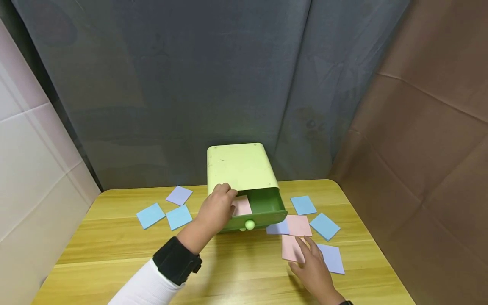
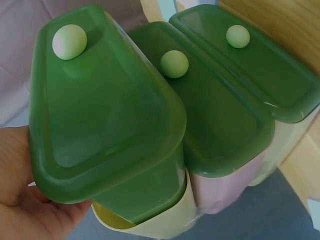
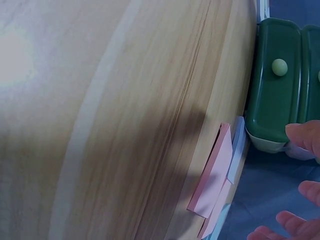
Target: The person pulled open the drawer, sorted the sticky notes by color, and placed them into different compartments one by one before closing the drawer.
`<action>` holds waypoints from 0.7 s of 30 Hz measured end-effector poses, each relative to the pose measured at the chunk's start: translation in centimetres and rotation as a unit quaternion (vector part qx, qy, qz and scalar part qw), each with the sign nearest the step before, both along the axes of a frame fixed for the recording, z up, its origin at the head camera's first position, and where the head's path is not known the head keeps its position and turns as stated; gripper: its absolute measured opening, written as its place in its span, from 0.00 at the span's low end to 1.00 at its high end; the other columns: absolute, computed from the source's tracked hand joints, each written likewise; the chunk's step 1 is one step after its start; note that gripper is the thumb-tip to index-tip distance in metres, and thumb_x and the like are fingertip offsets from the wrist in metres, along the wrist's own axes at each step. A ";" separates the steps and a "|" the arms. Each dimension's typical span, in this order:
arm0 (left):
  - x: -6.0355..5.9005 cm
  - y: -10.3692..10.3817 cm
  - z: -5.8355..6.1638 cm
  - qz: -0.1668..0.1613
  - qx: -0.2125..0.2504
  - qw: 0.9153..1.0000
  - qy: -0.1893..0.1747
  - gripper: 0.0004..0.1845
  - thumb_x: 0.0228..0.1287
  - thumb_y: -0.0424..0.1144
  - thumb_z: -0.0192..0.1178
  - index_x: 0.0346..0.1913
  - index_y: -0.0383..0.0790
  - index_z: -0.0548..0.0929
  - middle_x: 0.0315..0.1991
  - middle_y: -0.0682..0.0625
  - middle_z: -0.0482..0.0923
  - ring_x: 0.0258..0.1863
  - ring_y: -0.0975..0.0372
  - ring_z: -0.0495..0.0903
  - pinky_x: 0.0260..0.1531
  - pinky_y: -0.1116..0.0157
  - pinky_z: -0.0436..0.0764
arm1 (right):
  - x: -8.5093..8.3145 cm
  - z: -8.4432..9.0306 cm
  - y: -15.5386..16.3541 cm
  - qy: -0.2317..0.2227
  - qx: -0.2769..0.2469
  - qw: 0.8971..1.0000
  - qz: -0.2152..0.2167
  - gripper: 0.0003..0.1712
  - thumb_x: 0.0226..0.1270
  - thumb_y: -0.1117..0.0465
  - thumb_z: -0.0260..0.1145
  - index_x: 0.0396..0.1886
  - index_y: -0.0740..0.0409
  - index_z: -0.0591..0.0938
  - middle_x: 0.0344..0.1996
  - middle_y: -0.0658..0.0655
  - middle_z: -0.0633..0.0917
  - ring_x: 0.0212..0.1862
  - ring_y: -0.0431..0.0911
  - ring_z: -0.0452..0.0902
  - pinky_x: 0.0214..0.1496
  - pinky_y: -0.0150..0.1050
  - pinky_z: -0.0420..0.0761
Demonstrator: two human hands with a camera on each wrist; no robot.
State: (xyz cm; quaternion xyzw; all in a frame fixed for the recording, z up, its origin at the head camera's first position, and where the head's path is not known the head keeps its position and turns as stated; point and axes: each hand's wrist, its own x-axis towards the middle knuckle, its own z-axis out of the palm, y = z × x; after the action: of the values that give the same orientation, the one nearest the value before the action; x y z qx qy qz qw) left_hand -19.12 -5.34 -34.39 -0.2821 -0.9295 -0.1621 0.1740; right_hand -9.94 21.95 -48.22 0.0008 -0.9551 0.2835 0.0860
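A pale yellow chest (image 1: 240, 165) stands at the table's back edge, its green top drawer (image 1: 263, 218) pulled out. My left hand (image 1: 218, 205) reaches over the drawer's left end, fingers curled inside, at the left edge of a pink sticky-note pad (image 1: 242, 205). In the left wrist view, the drawer front (image 2: 110, 110) hides the fingertips, and a pale sliver shows between thumb and fingers. Loosely spread, my right hand (image 1: 314, 269) hovers at another pink pad (image 1: 291, 248), its fingertips overlapping the pad's right edge in the head view.
Right of the chest lie a third pink pad (image 1: 299, 225), blue pads (image 1: 325, 226) and purple pads (image 1: 332, 258). Two blue pads (image 1: 151, 215) and a purple pad (image 1: 179, 195) lie on the left. Grey cloth (image 1: 171, 93) hangs behind the table.
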 end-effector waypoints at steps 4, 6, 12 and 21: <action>0.1 -0.1 0.0 0.001 0.002 1.000 -0.004 0.12 0.55 0.28 0.69 0.43 0.33 0.82 0.34 0.47 0.72 0.36 0.54 0.71 0.34 0.63 0.80 | 0.0 -0.1 0.1 -0.002 0.003 1.000 0.000 0.42 0.51 0.62 0.75 0.67 0.63 0.70 0.65 0.71 0.66 0.62 0.71 0.64 0.48 0.60 0.78; 0.1 -0.1 0.0 0.003 0.008 1.000 -0.007 0.13 0.55 0.28 0.68 0.44 0.33 0.82 0.35 0.46 0.73 0.37 0.54 0.72 0.34 0.62 0.80 | -0.1 -0.2 0.2 -0.004 0.005 1.000 0.000 0.42 0.51 0.62 0.75 0.67 0.63 0.70 0.65 0.71 0.67 0.62 0.71 0.64 0.50 0.61 0.78; 0.4 -0.4 -0.3 0.009 0.029 0.999 -0.010 0.13 0.56 0.27 0.67 0.46 0.32 0.82 0.38 0.45 0.75 0.39 0.53 0.74 0.36 0.62 0.82 | -0.6 -0.3 1.2 -0.028 0.012 1.000 0.005 0.41 0.53 0.62 0.74 0.67 0.64 0.69 0.62 0.70 0.71 0.61 0.68 0.66 0.56 0.61 0.74; 0.9 -1.7 -0.6 0.032 0.061 0.997 -0.025 0.14 0.59 0.28 0.66 0.48 0.32 0.82 0.40 0.45 0.76 0.40 0.55 0.75 0.36 0.63 0.81 | -2.1 -0.1 3.4 -0.056 0.022 0.998 0.013 0.35 0.56 0.62 0.73 0.63 0.69 0.73 0.60 0.73 0.73 0.61 0.69 0.67 0.58 0.62 0.72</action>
State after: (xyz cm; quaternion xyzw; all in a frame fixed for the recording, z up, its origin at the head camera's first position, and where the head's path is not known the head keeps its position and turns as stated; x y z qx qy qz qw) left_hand -18.25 -7.00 -34.98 -0.2367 -0.9306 -0.2196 0.1727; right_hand -12.09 25.35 -48.36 -0.0010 -0.9644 0.2628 0.0283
